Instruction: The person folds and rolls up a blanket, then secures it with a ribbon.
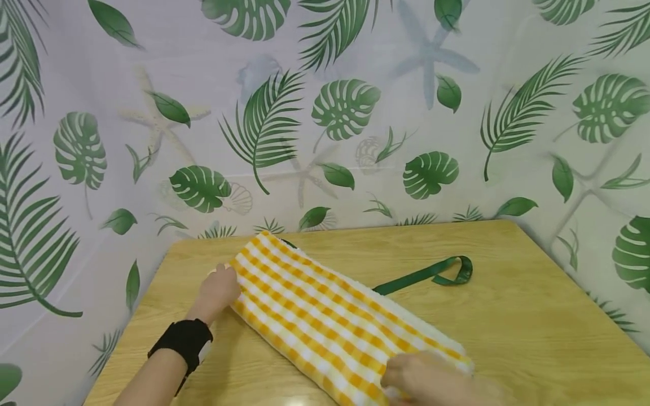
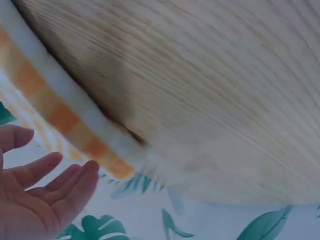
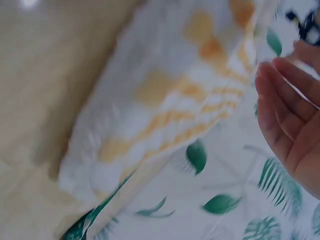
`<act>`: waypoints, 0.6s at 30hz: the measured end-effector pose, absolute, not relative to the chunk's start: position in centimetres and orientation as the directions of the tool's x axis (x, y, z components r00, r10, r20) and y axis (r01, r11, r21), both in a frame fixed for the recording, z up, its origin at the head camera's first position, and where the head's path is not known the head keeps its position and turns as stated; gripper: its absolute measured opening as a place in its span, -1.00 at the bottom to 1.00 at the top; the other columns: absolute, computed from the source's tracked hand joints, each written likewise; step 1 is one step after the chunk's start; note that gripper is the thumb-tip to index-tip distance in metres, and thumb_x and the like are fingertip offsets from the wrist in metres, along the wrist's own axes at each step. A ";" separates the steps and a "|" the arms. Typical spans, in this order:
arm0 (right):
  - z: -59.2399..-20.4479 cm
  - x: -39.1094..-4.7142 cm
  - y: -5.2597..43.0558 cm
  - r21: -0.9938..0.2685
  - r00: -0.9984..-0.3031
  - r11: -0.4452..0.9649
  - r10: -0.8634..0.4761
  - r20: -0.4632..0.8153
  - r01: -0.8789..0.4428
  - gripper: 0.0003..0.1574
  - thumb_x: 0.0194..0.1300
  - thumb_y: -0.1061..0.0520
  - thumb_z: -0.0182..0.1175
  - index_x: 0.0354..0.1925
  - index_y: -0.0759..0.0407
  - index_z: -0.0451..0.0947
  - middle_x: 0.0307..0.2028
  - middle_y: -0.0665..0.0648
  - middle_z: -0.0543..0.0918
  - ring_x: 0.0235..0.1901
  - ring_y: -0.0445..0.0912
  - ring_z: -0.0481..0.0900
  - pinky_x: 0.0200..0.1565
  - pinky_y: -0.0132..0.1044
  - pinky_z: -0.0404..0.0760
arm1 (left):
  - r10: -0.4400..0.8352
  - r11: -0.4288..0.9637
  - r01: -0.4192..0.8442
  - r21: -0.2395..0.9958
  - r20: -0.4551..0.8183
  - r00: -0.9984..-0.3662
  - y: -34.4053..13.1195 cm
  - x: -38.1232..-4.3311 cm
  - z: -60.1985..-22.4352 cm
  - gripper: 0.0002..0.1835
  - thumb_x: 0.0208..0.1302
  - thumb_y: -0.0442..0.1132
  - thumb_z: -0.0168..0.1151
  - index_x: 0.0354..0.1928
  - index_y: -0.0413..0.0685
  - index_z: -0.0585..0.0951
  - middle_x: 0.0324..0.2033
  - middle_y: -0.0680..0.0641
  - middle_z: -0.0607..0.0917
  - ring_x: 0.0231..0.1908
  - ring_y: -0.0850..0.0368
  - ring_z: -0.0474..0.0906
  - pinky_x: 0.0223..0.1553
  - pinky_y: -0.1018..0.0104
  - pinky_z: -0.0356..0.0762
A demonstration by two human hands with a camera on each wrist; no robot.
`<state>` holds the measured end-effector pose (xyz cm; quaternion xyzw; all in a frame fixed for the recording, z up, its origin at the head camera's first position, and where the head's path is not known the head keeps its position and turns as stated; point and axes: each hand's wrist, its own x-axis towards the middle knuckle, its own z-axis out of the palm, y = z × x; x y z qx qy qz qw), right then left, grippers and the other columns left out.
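Observation:
A folded yellow-and-white checked cloth (image 1: 315, 310) with a fluffy white underside lies slantwise on the table. My left hand (image 1: 219, 288) is at its far left end. In the left wrist view the fingers of that left hand (image 2: 45, 195) are relaxed and parted from the thumb, close beside the cloth's edge (image 2: 60, 117). Over the near right end of the cloth is my right hand (image 1: 426, 375), blurred in the head view. The right wrist view has the right hand (image 3: 295, 120) with fingers loosely bent and nothing gripped, next to the checked cloth (image 3: 165, 95).
A dark green strap (image 1: 411, 277) comes out from under the cloth and ends in a loop on the wooden table (image 1: 508, 316). A leaf-patterned curtain (image 1: 376, 186) stands behind the table and along its sides. A black band (image 1: 183, 344) wraps the left wrist.

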<state>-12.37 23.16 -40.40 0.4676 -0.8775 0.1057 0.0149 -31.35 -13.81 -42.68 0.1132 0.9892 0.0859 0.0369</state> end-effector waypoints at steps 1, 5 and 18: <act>-39.6 -13.6 23.1 -0.170 -0.576 0.553 -0.805 0.143 -0.815 -0.91 0.11 0.15 0.29 -0.34 0.10 0.61 -0.44 -0.12 0.54 -0.47 -0.37 0.43 -0.46 -0.60 0.39 | 0.211 0.961 0.192 0.200 -0.079 -0.974 -13.5 -30.6 -42.3 -0.78 0.29 -0.30 0.06 -0.24 -0.41 0.49 -0.26 -0.39 0.44 -0.54 -0.04 0.39 -0.51 0.18 0.35; -38.0 -19.5 22.6 -0.145 -0.675 0.659 -0.723 0.147 -0.738 -0.73 0.04 0.28 0.33 -0.21 0.24 0.61 -0.31 0.07 0.60 -0.37 -0.15 0.55 -0.37 -0.41 0.52 | 0.204 0.962 0.170 0.213 -0.153 -0.967 -12.1 -27.9 -41.3 -0.66 0.23 -0.09 0.19 -0.25 -0.31 0.52 -0.36 -0.27 0.52 -0.45 -0.06 0.47 -0.47 0.15 0.40; -43.9 -28.5 21.1 -0.273 -0.846 0.840 -0.516 -0.134 -0.469 -0.63 0.19 0.23 0.23 -0.01 0.23 0.52 -0.18 0.17 0.60 -0.23 0.05 0.55 -0.25 -0.15 0.52 | 0.362 0.913 0.332 0.236 -0.097 -0.927 -9.9 -26.3 -44.3 -0.82 0.01 -0.33 0.24 -0.34 -0.29 0.52 -0.44 -0.18 0.46 -0.43 0.03 0.35 -0.42 0.18 0.38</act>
